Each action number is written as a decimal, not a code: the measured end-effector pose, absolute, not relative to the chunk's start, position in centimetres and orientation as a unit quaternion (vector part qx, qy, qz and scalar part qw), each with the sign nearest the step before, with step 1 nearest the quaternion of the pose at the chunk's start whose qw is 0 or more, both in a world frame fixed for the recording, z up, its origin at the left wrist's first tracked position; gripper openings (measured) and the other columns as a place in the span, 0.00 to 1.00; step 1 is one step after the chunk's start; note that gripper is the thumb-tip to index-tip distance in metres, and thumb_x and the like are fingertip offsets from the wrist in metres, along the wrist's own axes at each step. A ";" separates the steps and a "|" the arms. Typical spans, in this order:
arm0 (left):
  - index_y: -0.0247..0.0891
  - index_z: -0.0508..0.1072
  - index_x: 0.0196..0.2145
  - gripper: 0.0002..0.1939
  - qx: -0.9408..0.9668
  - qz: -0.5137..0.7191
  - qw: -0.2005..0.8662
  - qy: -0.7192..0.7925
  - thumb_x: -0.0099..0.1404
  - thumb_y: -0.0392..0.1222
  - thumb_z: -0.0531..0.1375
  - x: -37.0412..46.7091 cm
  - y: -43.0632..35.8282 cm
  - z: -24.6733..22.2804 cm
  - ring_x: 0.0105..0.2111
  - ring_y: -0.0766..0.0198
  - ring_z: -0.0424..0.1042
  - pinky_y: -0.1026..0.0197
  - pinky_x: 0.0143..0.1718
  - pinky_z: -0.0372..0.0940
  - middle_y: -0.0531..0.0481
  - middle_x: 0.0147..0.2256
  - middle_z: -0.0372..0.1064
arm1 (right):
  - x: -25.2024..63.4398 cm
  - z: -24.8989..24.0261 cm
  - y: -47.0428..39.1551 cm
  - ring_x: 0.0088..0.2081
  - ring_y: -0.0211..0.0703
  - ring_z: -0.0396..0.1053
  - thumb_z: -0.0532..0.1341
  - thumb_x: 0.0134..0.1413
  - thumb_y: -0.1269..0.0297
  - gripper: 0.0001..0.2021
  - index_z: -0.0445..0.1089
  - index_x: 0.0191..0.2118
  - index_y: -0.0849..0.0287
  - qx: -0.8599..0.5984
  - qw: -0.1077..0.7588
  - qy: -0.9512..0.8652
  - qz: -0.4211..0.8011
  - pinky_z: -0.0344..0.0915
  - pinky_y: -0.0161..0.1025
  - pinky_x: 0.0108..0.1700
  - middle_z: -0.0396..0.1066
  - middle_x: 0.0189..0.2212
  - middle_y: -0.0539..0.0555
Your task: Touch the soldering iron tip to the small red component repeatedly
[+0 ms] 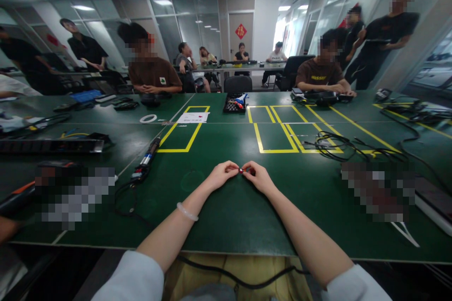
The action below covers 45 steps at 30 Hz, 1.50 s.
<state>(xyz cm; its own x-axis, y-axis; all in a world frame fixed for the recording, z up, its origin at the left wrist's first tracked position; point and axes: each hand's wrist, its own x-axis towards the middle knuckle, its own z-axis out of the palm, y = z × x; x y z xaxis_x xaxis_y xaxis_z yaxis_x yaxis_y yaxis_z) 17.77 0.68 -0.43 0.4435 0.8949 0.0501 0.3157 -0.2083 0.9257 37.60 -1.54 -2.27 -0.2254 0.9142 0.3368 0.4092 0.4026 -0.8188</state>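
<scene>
A tiny red and white piece (241, 170), too small to name, sits between my two hands just above the green table (226, 216). My left hand (225, 173) pinches it from the left with thumb and fingertips. From the other side, my right hand (257, 176) closes its fingertips on the same piece. Both forearms reach forward over the table edge, and a pale bracelet (187, 212) circles the left wrist. How the piece is built is hidden by the fingers.
Yellow tape outlines (277, 152) mark the table ahead. A black tray of tools (234, 103) stands beyond. Left lie a screwdriver-like tool (146, 160), a tape roll (148, 118) and a power strip (52, 146). Tangled black cables (328, 143) lie right. Several people sit or stand around.
</scene>
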 end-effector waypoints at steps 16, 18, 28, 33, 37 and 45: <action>0.33 0.56 0.60 0.37 0.532 0.112 -0.081 0.836 0.57 0.53 0.57 -2.1 1.3 2.2 0.60 0.36 0.50 0.38 0.56 0.51 0.30 0.62 0.49 | 37.4 -2.0 -1.6 0.27 0.36 0.62 0.59 0.52 0.65 0.06 0.70 0.37 0.58 -0.463 0.417 -0.720 0.304 0.60 0.34 0.33 0.69 0.29 0.49; 0.31 0.53 0.62 0.40 0.489 0.100 -0.056 0.865 0.56 0.53 0.57 -4.2 1.0 2.0 0.60 0.33 0.50 0.36 0.55 0.52 0.28 0.62 0.46 | 37.4 -2.0 -1.6 0.27 0.36 0.63 0.59 0.53 0.65 0.07 0.70 0.37 0.58 -0.463 0.416 -0.721 0.304 0.60 0.35 0.33 0.70 0.30 0.49; 0.33 0.62 0.53 0.31 0.501 0.033 0.067 0.862 0.55 0.49 0.58 -5.8 1.3 3.5 0.50 0.39 0.66 0.45 0.44 0.65 0.30 0.52 0.62 | 37.3 -2.0 -1.5 0.27 0.36 0.62 0.59 0.53 0.66 0.06 0.70 0.37 0.58 -0.465 0.413 -0.724 0.297 0.59 0.34 0.33 0.69 0.30 0.49; 0.32 0.62 0.54 0.34 0.517 0.050 0.019 0.854 0.54 0.54 0.58 -3.4 1.0 3.1 0.51 0.40 0.64 0.48 0.45 0.64 0.30 0.52 0.59 | 37.4 -2.1 -1.3 0.27 0.36 0.62 0.58 0.53 0.66 0.06 0.70 0.37 0.58 -0.461 0.414 -0.728 0.293 0.59 0.34 0.33 0.70 0.30 0.49; 0.33 0.62 0.54 0.34 0.539 0.063 -0.003 0.840 0.54 0.55 0.58 -0.8 0.8 2.8 0.50 0.41 0.64 0.50 0.44 0.64 0.32 0.50 0.60 | 37.3 -2.4 -1.2 0.27 0.36 0.62 0.58 0.53 0.66 0.06 0.69 0.37 0.58 -0.460 0.414 -0.728 0.293 0.59 0.33 0.33 0.69 0.30 0.49; 0.36 0.61 0.56 0.32 0.659 0.091 -0.019 0.746 0.55 0.50 0.58 7.1 -0.1 2.5 0.47 0.48 0.64 0.54 0.44 0.62 0.37 0.48 0.61 | 37.1 -1.8 -1.4 0.26 0.37 0.61 0.59 0.52 0.66 0.03 0.67 0.34 0.57 -0.472 0.410 -0.723 0.294 0.57 0.33 0.31 0.64 0.24 0.46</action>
